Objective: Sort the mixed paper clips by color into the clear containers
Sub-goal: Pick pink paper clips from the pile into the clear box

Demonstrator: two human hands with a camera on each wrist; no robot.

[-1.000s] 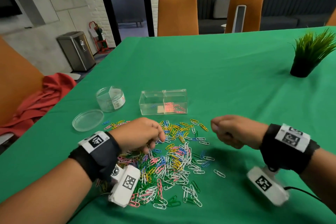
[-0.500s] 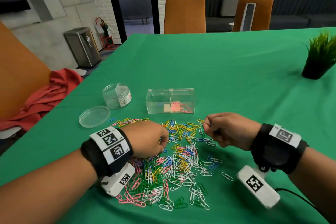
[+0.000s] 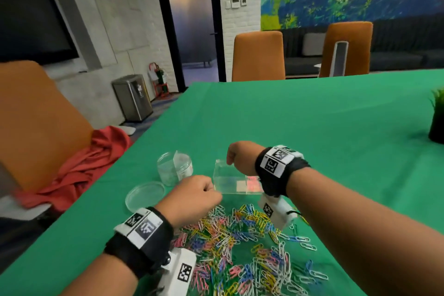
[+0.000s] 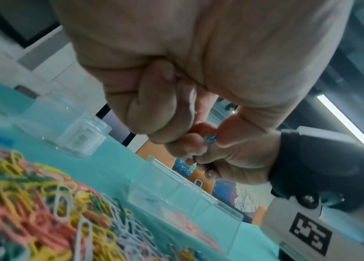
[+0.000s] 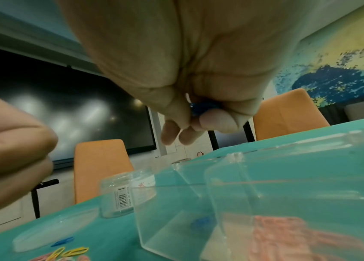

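Note:
A heap of mixed coloured paper clips (image 3: pixel 240 235) lies on the green table. Behind it stands a clear two-part box (image 3: pixel 228 181): pink clips (image 5: pixel 288 234) in its right half, one blue clip (image 5: pixel 201 222) in its left. My right hand (image 3: pixel 229 158) hovers over the left half, fingers curled round blue clips (image 5: pixel 195 107). My left hand (image 3: pixel 213 190) is fisted beside the box's front left corner. It pinches a blue clip (image 4: pixel 211 138) between thumb and finger.
A clear round jar (image 3: pixel 174 168) stands left of the box, its lid (image 3: pixel 145 196) flat in front of it. A potted plant (image 3: pixel 437 125) sits at the far right. Orange chairs surround the table; red cloth (image 3: pixel 79 170) hangs on the left one.
Both hands left the clip heap. The right hand rose and went forward over the box's left half; the left hand moved up to the box's front corner. The view tilted up.

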